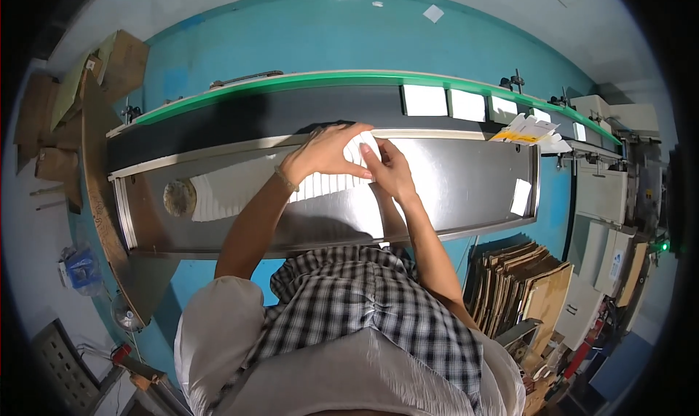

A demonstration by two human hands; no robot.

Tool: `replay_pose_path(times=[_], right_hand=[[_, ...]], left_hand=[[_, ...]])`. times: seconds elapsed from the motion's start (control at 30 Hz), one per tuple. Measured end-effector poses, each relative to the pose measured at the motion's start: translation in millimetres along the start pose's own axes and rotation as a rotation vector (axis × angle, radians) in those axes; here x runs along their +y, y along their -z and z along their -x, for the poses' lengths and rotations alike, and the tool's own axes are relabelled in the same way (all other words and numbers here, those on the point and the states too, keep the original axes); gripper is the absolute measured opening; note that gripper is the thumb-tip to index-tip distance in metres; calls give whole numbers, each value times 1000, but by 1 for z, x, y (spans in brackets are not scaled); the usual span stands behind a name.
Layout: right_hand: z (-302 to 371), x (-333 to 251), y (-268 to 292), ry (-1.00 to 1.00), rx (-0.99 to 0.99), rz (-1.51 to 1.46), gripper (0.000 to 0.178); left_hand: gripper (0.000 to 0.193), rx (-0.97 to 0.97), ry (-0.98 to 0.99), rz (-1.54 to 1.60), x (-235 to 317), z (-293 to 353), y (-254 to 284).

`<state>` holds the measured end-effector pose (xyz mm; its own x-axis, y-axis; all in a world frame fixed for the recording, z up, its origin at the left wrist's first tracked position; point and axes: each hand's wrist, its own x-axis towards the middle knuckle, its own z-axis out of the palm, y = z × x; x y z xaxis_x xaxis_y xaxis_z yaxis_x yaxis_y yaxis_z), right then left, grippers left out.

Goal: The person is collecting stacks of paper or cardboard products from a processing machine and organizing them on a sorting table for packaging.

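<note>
My left hand [328,154] curves around the end of a bunch of thin white pieces, its thumb and fingers apart on either side. My right hand [392,172] presses its fingers on the same white pieces [354,151] from the right. They look like flat folded cartons, but their kind is not clear. From under my left hand a long row of similar white pieces [233,186] lies packed edge to edge along a shiny metal tray [451,175]. A round, brownish block [180,197] stands at the row's left end.
Behind the tray runs a dark conveyor belt [328,106] with several white rectangular pieces [424,100] and a green rail [328,78]. White-and-yellow cartons [526,130] overhang the tray's far right corner. A white piece [520,197] lies below them. Stacked cardboard [510,281] stands at the lower right.
</note>
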<state>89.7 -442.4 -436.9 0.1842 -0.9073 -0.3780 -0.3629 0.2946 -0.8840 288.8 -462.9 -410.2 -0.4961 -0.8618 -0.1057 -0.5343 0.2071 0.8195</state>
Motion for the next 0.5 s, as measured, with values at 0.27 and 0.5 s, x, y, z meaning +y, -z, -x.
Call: replay_pose_path(times=[0.27, 0.5], right_hand=[[-12, 11, 39, -117, -107, -26, 42], [-17, -2, 0, 41, -9, 12, 54]], left_hand=[[77, 5, 38, -9, -13, 5, -1], [80, 19, 32, -20, -14, 8, 4]])
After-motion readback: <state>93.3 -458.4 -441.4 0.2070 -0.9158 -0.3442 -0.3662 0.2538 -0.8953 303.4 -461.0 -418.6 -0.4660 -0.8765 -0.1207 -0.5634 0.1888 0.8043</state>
